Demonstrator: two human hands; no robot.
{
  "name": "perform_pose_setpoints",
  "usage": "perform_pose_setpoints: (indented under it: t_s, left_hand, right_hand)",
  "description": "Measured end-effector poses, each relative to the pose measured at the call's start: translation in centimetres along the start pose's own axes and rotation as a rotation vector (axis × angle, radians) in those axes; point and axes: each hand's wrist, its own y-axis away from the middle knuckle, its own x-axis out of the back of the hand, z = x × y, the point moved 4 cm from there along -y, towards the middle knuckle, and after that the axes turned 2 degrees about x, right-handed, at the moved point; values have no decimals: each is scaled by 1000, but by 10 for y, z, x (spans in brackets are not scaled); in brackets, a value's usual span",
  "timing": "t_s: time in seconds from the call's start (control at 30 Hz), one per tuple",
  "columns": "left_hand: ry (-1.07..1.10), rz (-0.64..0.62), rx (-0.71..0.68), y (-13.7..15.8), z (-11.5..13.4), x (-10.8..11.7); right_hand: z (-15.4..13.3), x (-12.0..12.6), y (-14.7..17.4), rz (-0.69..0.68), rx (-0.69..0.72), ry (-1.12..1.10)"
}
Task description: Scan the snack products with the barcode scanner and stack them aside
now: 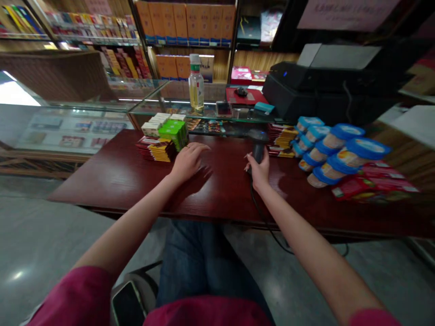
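My right hand [259, 170] is wrapped around the handle of a black barcode scanner [258, 147], whose head points toward the counter's far side. From its base a black cord [260, 210] runs down over the table edge. My left hand [190, 159] hovers just above the wood, fingers stretched out and holding nothing. Close to its left are a stack of red and yellow flat packets [157, 149] and a green pack [172, 131] beside white-and-green small boxes [157, 125]. Whether the left hand touches the packets I cannot tell.
On the right of the dark red table [112, 181] stand blue-lidded tubs [340, 154], more flat packets [281, 140] and red packages [374, 183]. Behind are a glass case [210, 97] bearing a bottle [196, 86], and a black printer-like machine [326, 90]. A phone [129, 305] lies low left.
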Motion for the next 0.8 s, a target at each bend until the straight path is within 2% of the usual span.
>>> perform_pose_setpoints:
  t_s: [0.17,0.27,0.37,0.47,0.53,0.63,0.73,0.8]
  left_hand:
    - [179,-96,-132,-61,74,-89]
    - [262,-121,-134,-98,108,-139]
    - [288,-164,-119,-131,134,-183]
    - [256,-221,-94,-152,150,-212]
    - [240,-241,-64,-156,155,-219]
    - [298,-165,14,-150,147,-209]
    - [431,7,185,-133,121,-185]
    - [567,71,363,-121,96,-173]
  right_hand:
    - [-7,83,-25,87,68,116]
    - [-9,118,-32,111,55,115]
    - [-7,130,-35,147,12,20]
    - [-7,126,-35,130,-10,-24]
    - [-10,121,-33,100,-1,-27]
    - [-17,118,-28,88,15,-43]
    - [-25,118,-23,81,7,-86]
    - [-27,116,-20,6,-48,-137]
